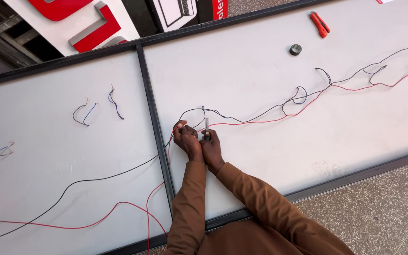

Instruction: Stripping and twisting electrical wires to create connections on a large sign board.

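Head view: near the white panel's [270, 156] front edge, beside its black centre bar [153, 113], the left hand [187, 140] pinches thin red and black wires [260, 115]; the right hand [210, 147] grips a small upright tool [207, 128]. The wires look light, limp, easily kinked; best held close to the ends.

A long thin red wire [260, 121] and a long thin black wire [256, 116] trail across the flat white panel [270, 71] framed in black. Near its far edge lie red-handled pliers [319, 24] and a small black tape roll [295, 49]. Both sleeves [256, 198] are plain brown.
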